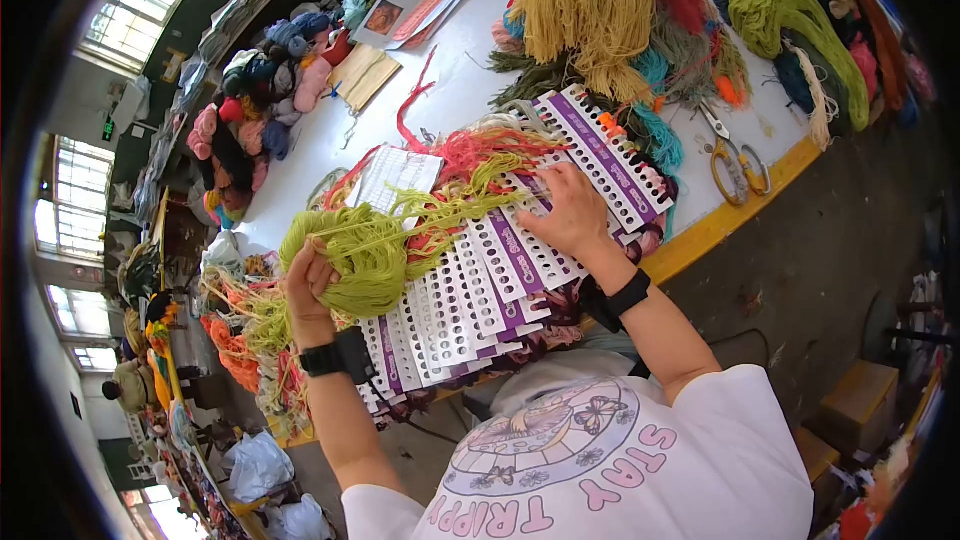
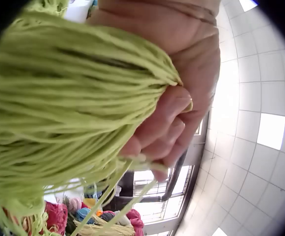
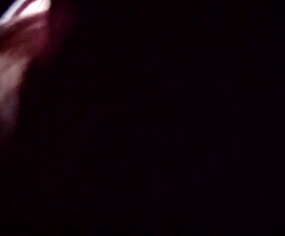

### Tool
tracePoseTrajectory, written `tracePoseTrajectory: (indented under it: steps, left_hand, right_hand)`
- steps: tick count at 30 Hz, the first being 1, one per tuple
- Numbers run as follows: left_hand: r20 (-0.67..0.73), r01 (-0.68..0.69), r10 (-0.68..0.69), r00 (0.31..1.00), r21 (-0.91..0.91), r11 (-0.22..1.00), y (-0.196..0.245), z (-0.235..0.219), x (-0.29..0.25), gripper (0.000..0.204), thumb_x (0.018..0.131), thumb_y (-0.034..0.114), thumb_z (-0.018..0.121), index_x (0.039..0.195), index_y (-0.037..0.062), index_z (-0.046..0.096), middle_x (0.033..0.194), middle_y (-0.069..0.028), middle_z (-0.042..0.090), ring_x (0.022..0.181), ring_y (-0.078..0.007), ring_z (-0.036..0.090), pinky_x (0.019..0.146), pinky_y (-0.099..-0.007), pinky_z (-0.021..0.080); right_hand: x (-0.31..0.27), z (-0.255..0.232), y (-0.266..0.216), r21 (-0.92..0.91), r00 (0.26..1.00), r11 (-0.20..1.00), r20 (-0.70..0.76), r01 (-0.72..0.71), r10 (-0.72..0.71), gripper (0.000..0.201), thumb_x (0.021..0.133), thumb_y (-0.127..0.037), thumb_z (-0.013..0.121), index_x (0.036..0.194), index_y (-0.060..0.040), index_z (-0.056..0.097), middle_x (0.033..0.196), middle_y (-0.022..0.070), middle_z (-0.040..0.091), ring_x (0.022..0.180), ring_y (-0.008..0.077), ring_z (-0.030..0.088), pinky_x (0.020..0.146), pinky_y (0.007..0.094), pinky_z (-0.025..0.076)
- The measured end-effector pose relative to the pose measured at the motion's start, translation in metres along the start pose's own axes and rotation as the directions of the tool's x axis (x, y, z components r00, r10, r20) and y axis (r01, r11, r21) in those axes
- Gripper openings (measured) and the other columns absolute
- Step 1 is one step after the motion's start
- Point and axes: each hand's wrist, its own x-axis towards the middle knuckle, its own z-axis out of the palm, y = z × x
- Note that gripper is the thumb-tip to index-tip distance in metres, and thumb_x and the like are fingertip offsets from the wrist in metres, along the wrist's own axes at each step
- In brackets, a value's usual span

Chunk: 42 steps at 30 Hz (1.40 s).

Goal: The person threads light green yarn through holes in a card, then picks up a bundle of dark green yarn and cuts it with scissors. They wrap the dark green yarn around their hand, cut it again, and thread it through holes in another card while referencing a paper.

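Observation:
A thick skein of lime-green yarn hangs from the left hand; in the left wrist view the curled fingers of that hand grip the gathered end of the skein. Green strands stretch from it across to the right hand, which lies over punched white-and-purple cards with its fingers spread a little; whether its fingertips pinch the strands cannot be told. Red and green threads lie behind the cards. The right wrist view is almost wholly dark.
Scissors with yellow handles lie near the table's yellow edge. Beyond the cards is a large tan yarn bundle. Papers, a tan packet and heaped yarns sit farther back and left.

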Motion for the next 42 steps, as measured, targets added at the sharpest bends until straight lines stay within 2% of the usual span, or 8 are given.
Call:
tracePoseTrajectory:
  steps: [6, 15, 17, 26, 28, 29, 39, 42]
  left_hand:
    - [-0.228, -0.236, 0.135, 0.964, -0.509, 0.828, -0.02, -0.019, 0.023, 0.013, 0.089, 0.013, 0.044, 0.097, 0.0063, 0.051, 0.058, 0.0054, 0.043, 0.043, -0.0049, 0.038, 0.052, -0.0227, 0.043]
    - [-0.666, -0.102, 0.283, 0.69, 0.298, 0.949, 0.146, -0.163, 0.004, 0.025, 0.082, 0.026, 0.056, 0.093, 0.0035, 0.057, 0.061, 0.0024, 0.044, 0.053, -0.0081, 0.045, 0.053, -0.0231, 0.045]
    - [-0.604, 0.051, 0.285, 0.744, 0.476, 0.878, 0.161, -0.187, 0.007, 0.029, 0.08, 0.029, 0.06, 0.094, 0.0041, 0.058, 0.063, 0.0019, 0.046, 0.054, -0.0095, 0.046, 0.051, -0.0255, 0.045]
    - [-0.195, 0.194, -0.084, 0.977, 0.66, 0.726, -0.04, 0.123, 0.038, 0.037, 0.081, 0.019, 0.056, 0.117, 0.0094, 0.051, 0.097, 0.0033, 0.058, 0.076, -0.0064, 0.048, 0.066, -0.0193, 0.04]
    - [0.176, -0.214, 0.123, 0.977, 0.811, 0.545, -0.109, 0.12, 0.061, 0.032, 0.08, 0.024, 0.06, 0.108, 0.0092, 0.056, 0.097, -0.0032, 0.061, 0.085, -0.0122, 0.054, 0.072, -0.0289, 0.044]
    - [0.429, -0.47, 0.223, 0.875, 0.863, 0.184, -0.127, 0.123, 0.067, 0.031, 0.078, 0.022, 0.061, 0.104, 0.006, 0.057, 0.096, -0.0074, 0.061, 0.088, -0.0189, 0.057, 0.076, -0.0328, 0.044]
    - [0.427, -0.412, 0.413, 0.805, 0.902, -0.13, -0.127, 0.107, 0.073, 0.027, 0.078, 0.02, 0.051, 0.098, 0.0052, 0.058, 0.091, -0.0142, 0.06, 0.088, -0.0322, 0.055, 0.077, -0.0398, 0.043]
    - [0.011, -0.044, 0.447, 0.894, 0.997, 0.063, -0.098, 0.058, 0.081, 0.031, 0.076, 0.026, 0.052, 0.1, 0.0058, 0.057, 0.093, -0.012, 0.061, 0.087, -0.0301, 0.056, 0.077, -0.0384, 0.043]
  right_hand:
    - [0.003, 0.003, 0.0, -0.045, 0.994, 0.994, -0.043, -0.102, 0.1, 0.055, 0.064, -0.037, 0.064, 0.108, -0.0057, 0.052, 0.109, 0.011, 0.048, 0.103, 0.0268, 0.047, 0.084, 0.0372, 0.042]
    - [0.002, 0.01, 0.002, -0.09, 0.991, 0.994, -0.122, -0.066, 0.054, 0.053, 0.064, -0.037, 0.064, 0.106, -0.0056, 0.054, 0.107, 0.0113, 0.049, 0.101, 0.0263, 0.048, 0.083, 0.0368, 0.043]
    - [0.002, 0.012, 0.004, -0.091, 0.991, 0.994, -0.128, -0.061, 0.049, 0.051, 0.065, -0.037, 0.064, 0.104, -0.0058, 0.055, 0.106, 0.0104, 0.049, 0.1, 0.0257, 0.048, 0.083, 0.0363, 0.043]
    - [-0.001, 0.012, 0.002, -0.081, 0.982, 0.997, -0.186, 0.014, -0.029, 0.041, 0.065, -0.033, 0.064, 0.096, -0.0072, 0.059, 0.099, 0.0067, 0.052, 0.096, 0.0241, 0.05, 0.079, 0.0352, 0.044]
    - [-0.002, 0.011, 0.003, -0.063, 0.981, 0.997, -0.188, 0.032, -0.043, 0.04, 0.065, -0.034, 0.064, 0.094, -0.0062, 0.059, 0.098, 0.0065, 0.052, 0.096, 0.0236, 0.05, 0.079, 0.035, 0.044]
    - [-0.003, 0.012, 0.003, -0.063, 0.98, 0.997, -0.192, 0.033, -0.045, 0.04, 0.065, -0.034, 0.064, 0.093, -0.0061, 0.059, 0.098, 0.0064, 0.052, 0.095, 0.0235, 0.05, 0.079, 0.0348, 0.045]
    - [0.0, 0.011, 0.007, -0.029, 0.976, 0.999, -0.213, 0.032, -0.038, 0.037, 0.063, -0.032, 0.066, 0.089, -0.0067, 0.06, 0.094, 0.006, 0.052, 0.091, 0.0233, 0.051, 0.075, 0.0346, 0.046]
    - [-0.001, 0.011, 0.006, -0.027, 0.978, 0.999, -0.206, 0.027, -0.032, 0.036, 0.063, -0.032, 0.067, 0.089, -0.0072, 0.06, 0.094, 0.0061, 0.053, 0.09, 0.0235, 0.052, 0.075, 0.0341, 0.046]
